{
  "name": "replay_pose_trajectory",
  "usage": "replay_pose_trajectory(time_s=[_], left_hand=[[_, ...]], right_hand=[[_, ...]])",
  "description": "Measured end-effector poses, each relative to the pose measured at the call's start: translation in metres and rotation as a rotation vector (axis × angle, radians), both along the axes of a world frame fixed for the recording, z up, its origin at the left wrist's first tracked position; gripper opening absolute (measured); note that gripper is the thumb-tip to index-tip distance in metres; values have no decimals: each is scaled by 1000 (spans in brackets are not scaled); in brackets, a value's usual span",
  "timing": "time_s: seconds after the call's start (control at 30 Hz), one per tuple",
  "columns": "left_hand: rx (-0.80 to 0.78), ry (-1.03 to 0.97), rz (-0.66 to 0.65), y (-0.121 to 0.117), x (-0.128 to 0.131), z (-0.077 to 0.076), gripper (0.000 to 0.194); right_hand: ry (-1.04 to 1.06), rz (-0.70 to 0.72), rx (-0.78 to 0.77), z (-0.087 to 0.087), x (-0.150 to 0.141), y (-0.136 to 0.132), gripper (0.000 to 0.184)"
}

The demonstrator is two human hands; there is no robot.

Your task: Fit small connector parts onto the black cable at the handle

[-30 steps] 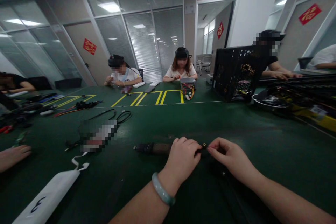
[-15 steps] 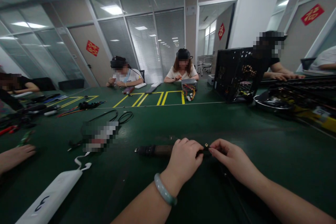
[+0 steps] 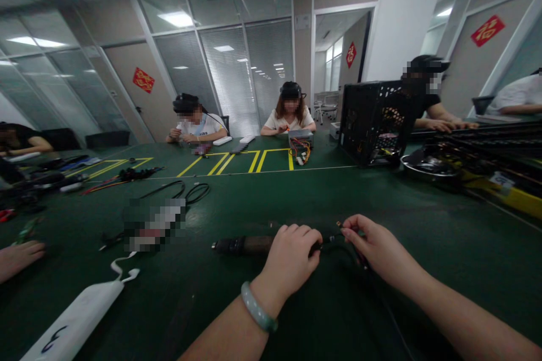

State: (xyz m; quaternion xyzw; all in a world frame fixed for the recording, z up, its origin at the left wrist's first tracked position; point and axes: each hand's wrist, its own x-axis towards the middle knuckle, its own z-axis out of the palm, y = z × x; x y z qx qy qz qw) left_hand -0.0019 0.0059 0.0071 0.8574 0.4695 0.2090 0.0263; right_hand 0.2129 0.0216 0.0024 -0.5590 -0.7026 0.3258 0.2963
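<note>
My left hand (image 3: 291,259), with a pale green bangle on its wrist, is wrapped round a dark rod-shaped tool (image 3: 243,245) that lies on the green table (image 3: 271,192) and points left. My right hand (image 3: 376,245) pinches a small brass-tipped part (image 3: 339,225) at the tool's right end, fingers pressed together. A thin black cord (image 3: 359,262) runs from there under my right hand.
A white pouch marked "3" (image 3: 71,321) lies front left, another person's hand (image 3: 17,256) at the left edge. Black cables (image 3: 186,189) and a blurred item lie ahead left. A black computer case (image 3: 375,121) stands right. Several people sit around the table.
My right hand has lifted slightly and drawn a little away from the left, so the brass-tipped part now shows between them. The view has shifted a little.
</note>
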Motion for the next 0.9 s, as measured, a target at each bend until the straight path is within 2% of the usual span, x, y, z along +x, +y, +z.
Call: replay_pose_trajectory(time_s=[0.07,0.3,0.57,0.9], left_hand=[[4,-5,2,0,0,0,13],[-16,-52,13,1,0,-2,13],[-28,-37,23,0,0,0,12],[-24,-20,32,1,1,-4,14]], right_hand=[[-26,9,25,3,0,-1,19],[-134,133,-48,0,-7,-6,17],[-158,135,-23,0,-9,-8,15],[-190,127,47,-7,-11,-6,11]])
